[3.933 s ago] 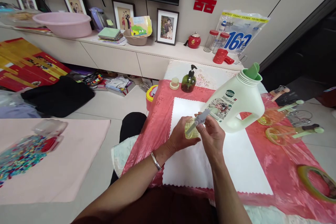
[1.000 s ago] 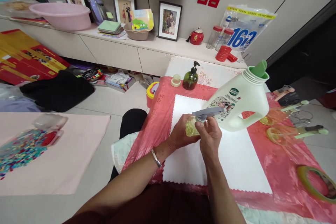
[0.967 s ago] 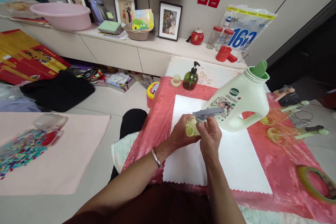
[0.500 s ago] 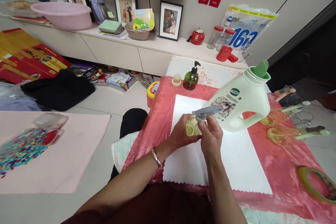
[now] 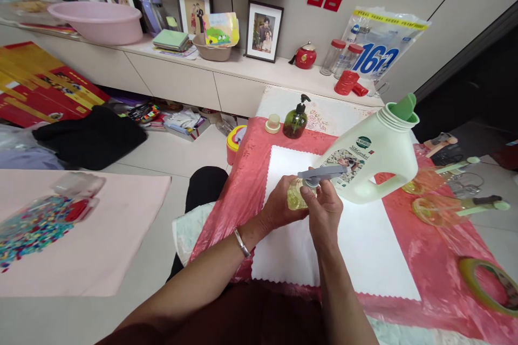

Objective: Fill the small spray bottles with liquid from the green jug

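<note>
My left hand (image 5: 282, 202) is wrapped round a small clear bottle (image 5: 297, 198) with pale yellow liquid in it. On its neck sits a grey pump head (image 5: 321, 173), its long spout pointing right. My right hand (image 5: 326, 207) closes its fingers and thumb on the collar of that pump head. Both hands are above a white scalloped-edge sheet (image 5: 291, 253). Just beyond them stands a large pale green detergent jug (image 5: 372, 151), uncapped, with a green pouring lip at its mouth. A green pump bottle (image 5: 295, 121) and a pale cap (image 5: 273, 123) are at the back.
Red plastic film (image 5: 433, 259) covers the table. At right lie a tape roll (image 5: 488, 285) and yellowish transparent containers (image 5: 441, 210). A pink mat (image 5: 121, 226) with colourful small pieces (image 5: 40, 232) is at left. Behind runs a low cabinet (image 5: 170, 75) with framed photos and jars.
My right fingers have shifted slightly about the pump collar, and the spout has turned a little. The bottle stays in my left hand.
</note>
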`<state>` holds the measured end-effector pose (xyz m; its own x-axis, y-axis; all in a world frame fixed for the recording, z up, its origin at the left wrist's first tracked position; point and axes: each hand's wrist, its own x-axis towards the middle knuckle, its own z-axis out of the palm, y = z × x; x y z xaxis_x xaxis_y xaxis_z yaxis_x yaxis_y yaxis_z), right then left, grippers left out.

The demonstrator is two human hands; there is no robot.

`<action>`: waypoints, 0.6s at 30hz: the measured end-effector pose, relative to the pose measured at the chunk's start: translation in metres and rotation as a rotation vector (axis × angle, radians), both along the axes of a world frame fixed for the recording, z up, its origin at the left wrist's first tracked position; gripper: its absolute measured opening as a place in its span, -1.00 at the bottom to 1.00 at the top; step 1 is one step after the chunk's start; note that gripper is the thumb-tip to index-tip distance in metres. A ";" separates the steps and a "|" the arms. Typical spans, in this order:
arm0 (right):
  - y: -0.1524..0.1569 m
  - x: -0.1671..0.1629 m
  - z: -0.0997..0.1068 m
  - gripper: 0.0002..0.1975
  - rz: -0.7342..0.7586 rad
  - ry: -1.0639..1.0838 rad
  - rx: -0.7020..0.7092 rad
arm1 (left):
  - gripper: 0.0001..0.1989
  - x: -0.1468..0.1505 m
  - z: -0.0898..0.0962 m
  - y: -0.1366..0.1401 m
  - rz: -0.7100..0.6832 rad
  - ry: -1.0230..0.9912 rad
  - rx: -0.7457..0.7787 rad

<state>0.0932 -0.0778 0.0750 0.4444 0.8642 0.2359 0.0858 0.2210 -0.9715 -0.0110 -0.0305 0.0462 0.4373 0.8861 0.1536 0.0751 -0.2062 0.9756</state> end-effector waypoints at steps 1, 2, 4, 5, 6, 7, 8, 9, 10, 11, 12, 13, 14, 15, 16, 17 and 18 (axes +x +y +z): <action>-0.001 0.000 0.001 -0.58 0.009 -0.007 0.001 | -0.35 0.000 -0.002 0.000 0.009 0.010 -0.009; -0.002 0.001 0.001 -0.57 0.016 -0.010 0.003 | -0.30 0.001 -0.004 0.000 0.021 0.018 -0.021; -0.004 0.002 0.000 -0.56 0.015 -0.014 0.004 | -0.22 0.001 -0.008 0.000 0.043 0.022 -0.034; -0.004 0.002 -0.001 -0.55 0.002 -0.018 0.005 | -0.21 0.001 -0.008 0.000 0.046 0.017 -0.035; -0.003 0.002 -0.002 -0.56 -0.017 -0.025 0.005 | -0.22 0.001 -0.008 0.000 0.043 0.010 -0.035; -0.002 0.002 -0.004 -0.56 -0.042 -0.032 0.004 | -0.25 0.001 -0.007 -0.001 0.038 0.001 -0.036; -0.002 0.001 -0.006 -0.55 -0.069 -0.040 0.004 | -0.27 0.001 -0.005 -0.001 0.033 -0.009 -0.036; -0.001 0.000 -0.007 -0.54 -0.098 -0.050 0.003 | -0.29 0.000 -0.003 -0.001 0.028 -0.015 -0.034; 0.000 -0.002 -0.008 -0.54 -0.125 -0.063 0.000 | -0.32 0.000 0.000 -0.001 0.023 -0.017 -0.028; 0.000 -0.003 -0.009 -0.53 -0.147 -0.079 -0.004 | -0.34 -0.001 0.002 -0.001 0.016 -0.016 -0.019; 0.000 -0.004 -0.008 -0.54 -0.165 -0.101 -0.008 | -0.36 -0.001 0.004 0.000 0.007 -0.015 -0.010; -0.001 -0.006 -0.007 -0.55 -0.178 -0.127 -0.012 | -0.37 -0.001 0.005 0.000 -0.003 -0.013 -0.003; -0.002 -0.007 -0.005 -0.57 -0.183 -0.155 -0.015 | -0.38 -0.002 0.005 0.000 -0.012 -0.011 -0.001; -0.002 -0.007 -0.003 -0.58 -0.180 -0.180 -0.019 | -0.37 -0.002 0.005 0.000 -0.015 -0.009 -0.010; -0.003 -0.007 0.000 -0.59 -0.169 -0.201 -0.024 | -0.35 -0.002 0.004 0.000 -0.012 -0.009 -0.022; -0.004 -0.007 0.001 -0.58 -0.155 -0.214 -0.029 | -0.33 -0.001 0.002 0.000 -0.004 -0.008 -0.033; -0.004 -0.006 0.002 -0.58 -0.142 -0.219 -0.036 | -0.32 -0.001 0.001 0.000 0.005 -0.008 -0.037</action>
<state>0.0872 -0.0819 0.0771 0.5033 0.8064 0.3104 0.3229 0.1577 -0.9332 -0.0121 -0.0303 0.0470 0.4319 0.8933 0.1243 0.0681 -0.1698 0.9831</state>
